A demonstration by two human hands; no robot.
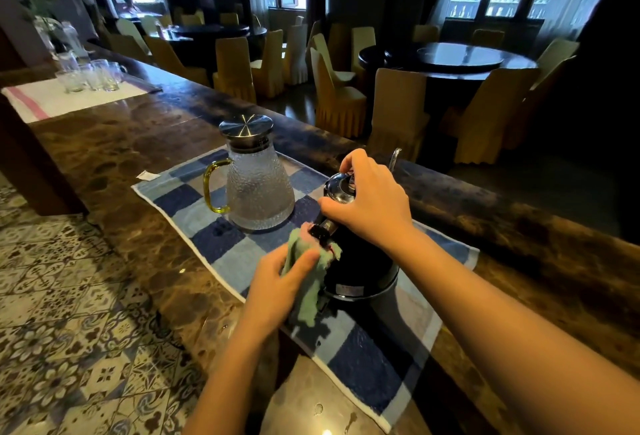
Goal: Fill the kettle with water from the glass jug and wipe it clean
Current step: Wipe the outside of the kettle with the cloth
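Note:
A black kettle (362,266) with a shiny metal lid and thin spout stands on a blue checked towel (221,247) on the brown marble counter. My right hand (372,200) rests over the kettle's top, fingers curled around the chrome lid. My left hand (277,285) grips a green and pink cloth (308,282) pressed against the kettle's handle and side. The textured glass jug (258,188), with a yellow handle and steel lid, stands upright on the towel to the left of the kettle, apart from both hands.
Several empty glasses (91,76) stand on a white towel (45,102) at the counter's far left. A small paper slip (148,175) lies by the checked towel. Beyond the counter are dark round tables and yellow-covered chairs (341,102). Patterned floor tiles (52,296) lie at left.

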